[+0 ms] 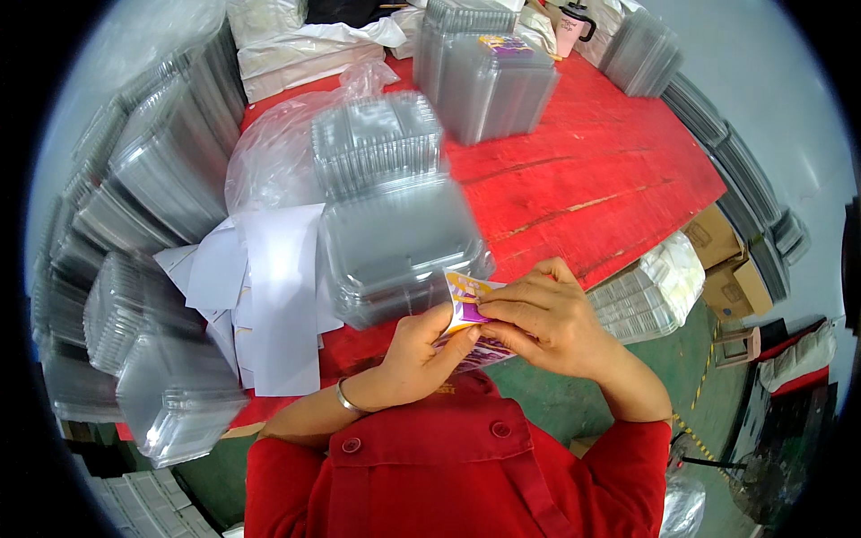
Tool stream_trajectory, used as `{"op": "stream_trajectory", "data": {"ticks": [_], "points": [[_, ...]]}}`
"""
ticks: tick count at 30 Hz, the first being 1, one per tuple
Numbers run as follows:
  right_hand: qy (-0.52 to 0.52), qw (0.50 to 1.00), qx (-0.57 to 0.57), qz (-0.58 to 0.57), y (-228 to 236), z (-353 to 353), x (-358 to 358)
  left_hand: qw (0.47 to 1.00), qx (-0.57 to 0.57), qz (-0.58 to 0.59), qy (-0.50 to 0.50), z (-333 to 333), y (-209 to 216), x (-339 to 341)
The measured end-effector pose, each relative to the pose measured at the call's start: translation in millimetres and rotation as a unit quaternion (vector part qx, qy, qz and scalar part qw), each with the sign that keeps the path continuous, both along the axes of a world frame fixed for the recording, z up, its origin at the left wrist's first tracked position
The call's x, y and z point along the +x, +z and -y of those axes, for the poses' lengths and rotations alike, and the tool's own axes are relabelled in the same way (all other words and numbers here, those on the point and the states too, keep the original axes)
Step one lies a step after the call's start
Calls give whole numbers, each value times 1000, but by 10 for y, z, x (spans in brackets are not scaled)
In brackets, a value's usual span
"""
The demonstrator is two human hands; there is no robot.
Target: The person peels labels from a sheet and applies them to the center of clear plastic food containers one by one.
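Note:
My left hand (417, 352), with a silver bangle on the wrist, grips a sheet of purple and yellow labels (468, 289) between thumb and fingers. My right hand (547, 316) pinches the same sheet from the other side, close to my left fingertips. The sheet's top corner bends up, and more purple print shows below my hands. Just beyond, a stack of clear plastic clamshell containers (399, 238) sits at the table's near edge, its top lid open. White paper sheets (280, 296) lie loosely piled to its left.
On the red table (574, 193), another container stack (498, 85) with a purple and yellow label (505, 45) on top stands at the back. Many containers (170, 152) crowd the left side. A clear plastic bag (278, 152) lies behind the papers. A pink tumbler (571, 29) stands far right.

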State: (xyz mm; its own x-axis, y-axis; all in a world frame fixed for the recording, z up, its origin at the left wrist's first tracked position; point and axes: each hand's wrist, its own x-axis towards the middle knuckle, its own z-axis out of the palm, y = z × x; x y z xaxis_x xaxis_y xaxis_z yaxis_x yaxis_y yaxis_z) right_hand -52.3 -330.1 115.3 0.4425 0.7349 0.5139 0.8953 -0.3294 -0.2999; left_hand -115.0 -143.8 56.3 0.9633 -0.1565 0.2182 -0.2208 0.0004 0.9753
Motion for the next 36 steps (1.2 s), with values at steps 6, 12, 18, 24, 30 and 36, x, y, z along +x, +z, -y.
{"op": "stream_trajectory", "data": {"ticks": [6,12,18,24,30,36], "points": [[38,999,6,2,-3,-75,-13,980,110,166,24,-22,-32,58],[42,997,9,56,-33,-109,-63,969,154,182,63,-12,65,21],[43,998,26,40,-60,-93,-40,981,129,135,48,-9,70,34],[37,998,49,-29,-59,-100,-26,988,101,117,30,-19,41,50],[1,993,85,-79,-30,-91,1,985,103,134,47,-64,16,60],[-81,942,159,-283,91,-46,9,987,88,119,65,-105,45,19]]}}
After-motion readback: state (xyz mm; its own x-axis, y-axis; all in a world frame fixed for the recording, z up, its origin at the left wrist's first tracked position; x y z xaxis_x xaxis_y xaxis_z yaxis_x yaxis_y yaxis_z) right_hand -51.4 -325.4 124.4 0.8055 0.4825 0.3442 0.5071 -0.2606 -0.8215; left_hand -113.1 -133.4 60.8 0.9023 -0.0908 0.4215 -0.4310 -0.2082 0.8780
